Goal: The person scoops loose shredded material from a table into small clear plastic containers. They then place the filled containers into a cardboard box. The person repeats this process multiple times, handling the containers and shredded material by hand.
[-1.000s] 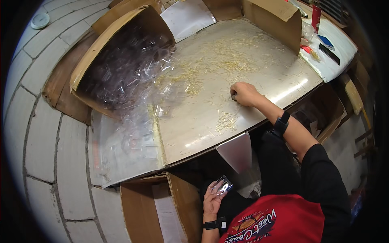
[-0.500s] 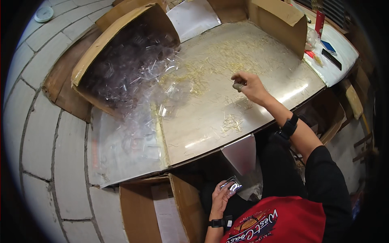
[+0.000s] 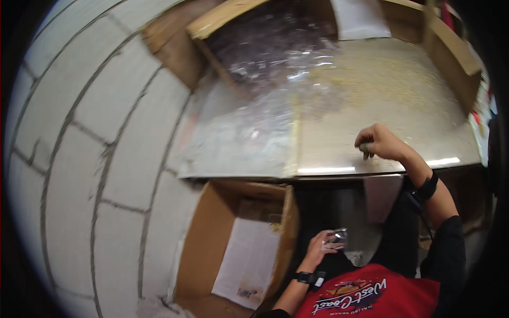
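In my left hand (image 3: 318, 247), low beside the table's front edge, is a small clear plastic case (image 3: 338, 237), held by its side with my fingers. My right hand (image 3: 383, 142) hangs over the table (image 3: 339, 151) near its front edge. Its fingers are bent together, and a greyish covering shows on a finger or thumb. Whether anything is pinched there, I cannot make out. Many thin gold-coloured wire pieces (image 3: 395, 87) lie scattered over the tabletop beyond that hand. A heap of clear plastic cases (image 3: 297, 66) spills from a cardboard box (image 3: 225, 18) lying on its side.
An open cardboard box (image 3: 199, 259) stands left of my left hand, with a white sheet (image 3: 246, 259) and a few small things inside. Cardboard walls (image 3: 453, 66) edge the table's far right. Pale paving slabs (image 3: 124, 159) cover the floor at left.
The view has swung left and down, so the table sits farther right and the lower box shows more. My right hand has come nearer the table's front edge. The left still holds the case.
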The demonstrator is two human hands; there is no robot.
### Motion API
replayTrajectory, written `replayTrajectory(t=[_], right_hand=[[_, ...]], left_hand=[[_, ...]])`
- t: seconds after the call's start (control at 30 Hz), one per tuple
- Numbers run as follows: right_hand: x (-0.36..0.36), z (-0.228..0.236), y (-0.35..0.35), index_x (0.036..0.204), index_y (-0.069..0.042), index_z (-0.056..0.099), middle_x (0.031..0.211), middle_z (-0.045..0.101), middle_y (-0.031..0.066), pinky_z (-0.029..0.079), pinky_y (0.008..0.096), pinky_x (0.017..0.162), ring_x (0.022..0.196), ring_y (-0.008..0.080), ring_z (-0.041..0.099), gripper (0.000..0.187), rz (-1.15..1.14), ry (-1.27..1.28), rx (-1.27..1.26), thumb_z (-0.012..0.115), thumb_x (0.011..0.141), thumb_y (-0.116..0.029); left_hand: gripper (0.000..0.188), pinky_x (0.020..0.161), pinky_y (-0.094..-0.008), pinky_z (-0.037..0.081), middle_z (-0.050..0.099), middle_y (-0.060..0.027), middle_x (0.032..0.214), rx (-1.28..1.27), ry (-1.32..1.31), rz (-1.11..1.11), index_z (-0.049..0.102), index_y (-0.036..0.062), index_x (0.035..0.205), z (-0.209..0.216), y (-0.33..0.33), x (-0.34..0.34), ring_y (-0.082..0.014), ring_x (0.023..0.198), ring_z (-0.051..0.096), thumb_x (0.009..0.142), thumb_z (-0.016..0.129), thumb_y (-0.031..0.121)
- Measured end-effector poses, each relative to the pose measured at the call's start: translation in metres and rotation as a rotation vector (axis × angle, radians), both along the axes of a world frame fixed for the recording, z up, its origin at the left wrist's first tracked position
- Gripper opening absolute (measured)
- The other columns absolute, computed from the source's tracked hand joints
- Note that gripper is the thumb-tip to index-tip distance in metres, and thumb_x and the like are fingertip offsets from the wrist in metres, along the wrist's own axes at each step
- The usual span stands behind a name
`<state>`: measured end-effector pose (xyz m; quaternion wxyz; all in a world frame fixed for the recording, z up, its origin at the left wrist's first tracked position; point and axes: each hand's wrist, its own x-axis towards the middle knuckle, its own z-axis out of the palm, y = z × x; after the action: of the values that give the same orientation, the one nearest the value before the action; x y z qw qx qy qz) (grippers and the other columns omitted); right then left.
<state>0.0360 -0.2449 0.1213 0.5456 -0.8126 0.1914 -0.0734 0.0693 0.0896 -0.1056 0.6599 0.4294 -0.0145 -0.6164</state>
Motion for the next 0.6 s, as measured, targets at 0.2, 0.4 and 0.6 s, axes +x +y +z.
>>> replayTrajectory(t=[0.2, 0.4, 0.6], right_hand=[[0.184, 0.014, 0.123, 0.092, 0.006, 0.064, 0.080, 0.067, 0.0137, 0.052, 0.0297, 0.070, 0.074, 0.0174, 0.064, 0.017, 0.211, -0.445, 0.322, 0.059, 0.079, -0.003], [0.152, 0.006, 0.159, 0.095, 0.002, 0.064, 0.087, 0.068, 0.0134, 0.049, 0.0310, 0.073, 0.079, 0.0169, 0.062, 0.017, 0.216, -0.519, 0.058, 0.061, 0.082, -0.009], [-0.013, -0.059, 0.088, 0.088, 0.003, 0.066, 0.080, 0.068, 0.0084, 0.051, 0.0263, 0.069, 0.075, 0.0145, 0.064, 0.016, -0.086, -0.322, 0.089, 0.053, 0.080, 0.004]], left_hand=[[0.043, 0.061, -0.0285, 0.056, 0.057, -0.0201, 0.121, 0.066, -0.064, -0.073, 0.047, 0.0011, 0.122, 0.014, 0.025, -0.006, -0.0323, 0.093, 0.066, 0.100, 0.034, 0.035], [0.043, 0.063, -0.0281, 0.055, 0.059, -0.0176, 0.119, 0.076, -0.038, -0.037, 0.047, 0.0025, 0.124, 0.017, 0.050, -0.021, -0.0291, 0.092, 0.066, 0.100, 0.034, 0.035], [0.042, 0.063, -0.0297, 0.055, 0.062, -0.0150, 0.112, 0.063, -0.034, -0.083, 0.049, 0.0034, 0.124, 0.012, 0.030, -0.020, -0.0268, 0.089, 0.067, 0.099, 0.037, 0.035]])
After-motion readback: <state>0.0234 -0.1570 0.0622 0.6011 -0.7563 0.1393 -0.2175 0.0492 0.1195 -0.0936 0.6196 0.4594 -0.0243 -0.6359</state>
